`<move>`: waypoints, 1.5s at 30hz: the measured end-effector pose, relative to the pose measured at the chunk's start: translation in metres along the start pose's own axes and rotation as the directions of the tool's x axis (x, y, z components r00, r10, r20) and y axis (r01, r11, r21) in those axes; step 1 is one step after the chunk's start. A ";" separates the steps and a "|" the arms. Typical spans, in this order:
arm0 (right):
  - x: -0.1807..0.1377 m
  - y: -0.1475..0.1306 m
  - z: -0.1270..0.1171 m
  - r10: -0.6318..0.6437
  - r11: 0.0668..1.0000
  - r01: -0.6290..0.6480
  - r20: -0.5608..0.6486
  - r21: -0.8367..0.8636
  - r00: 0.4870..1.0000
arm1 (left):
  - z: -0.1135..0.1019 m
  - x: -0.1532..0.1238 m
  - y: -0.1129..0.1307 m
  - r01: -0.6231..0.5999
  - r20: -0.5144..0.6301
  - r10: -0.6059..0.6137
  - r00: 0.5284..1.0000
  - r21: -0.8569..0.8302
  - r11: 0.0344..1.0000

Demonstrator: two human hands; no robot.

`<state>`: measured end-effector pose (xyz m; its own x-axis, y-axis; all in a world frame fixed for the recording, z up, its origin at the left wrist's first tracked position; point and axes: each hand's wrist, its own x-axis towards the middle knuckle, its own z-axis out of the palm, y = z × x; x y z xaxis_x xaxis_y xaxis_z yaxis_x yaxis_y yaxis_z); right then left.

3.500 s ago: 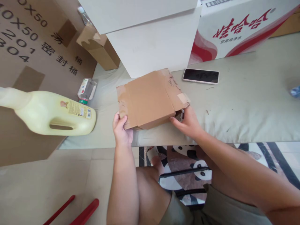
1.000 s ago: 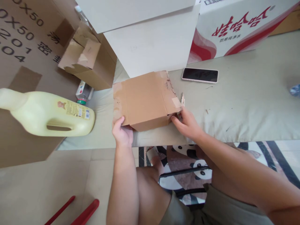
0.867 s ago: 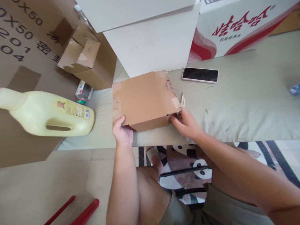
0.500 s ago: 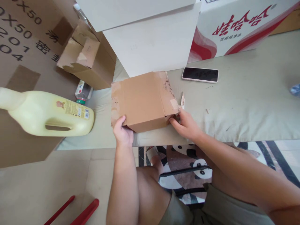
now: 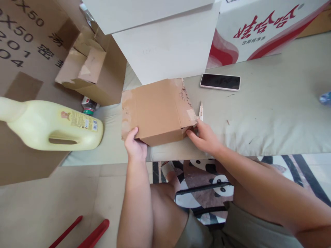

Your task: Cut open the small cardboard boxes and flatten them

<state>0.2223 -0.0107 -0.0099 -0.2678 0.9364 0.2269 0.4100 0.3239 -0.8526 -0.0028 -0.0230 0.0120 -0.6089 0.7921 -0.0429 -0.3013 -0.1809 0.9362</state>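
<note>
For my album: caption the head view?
Left hand and right hand hold a cardboard box on a grey cushion, phone nearby.

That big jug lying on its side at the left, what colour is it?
The jug is pale creamy yellow with a small printed label, clearest in the head view.

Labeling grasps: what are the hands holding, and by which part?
Both hold the brown cardboard box: left hand grips its near-left corner, right hand its near-right corner, fingers at the side flap.

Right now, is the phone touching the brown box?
Apart. The head view shows the phone lying flat beyond the brown box, off to its right. A clear strip of bare grey cushion runs between them.
</note>
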 end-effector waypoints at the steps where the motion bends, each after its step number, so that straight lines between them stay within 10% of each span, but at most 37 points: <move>1: 0.000 0.000 0.000 0.003 1.000 -0.003 0.001 -0.002 1.000 | 0.000 0.000 0.000 -0.002 0.003 0.002 1.000 0.001 1.000; 45: -0.002 0.003 0.002 -0.052 0.997 0.053 0.023 -0.058 0.998 | 0.003 -0.001 -0.001 -0.002 -0.037 -0.001 0.999 -0.067 0.998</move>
<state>0.2226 -0.0120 -0.0134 -0.3086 0.9149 0.2603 0.4453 0.3808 -0.8104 0.0007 -0.0219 0.0119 -0.6354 0.7701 -0.0566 -0.3489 -0.2209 0.9108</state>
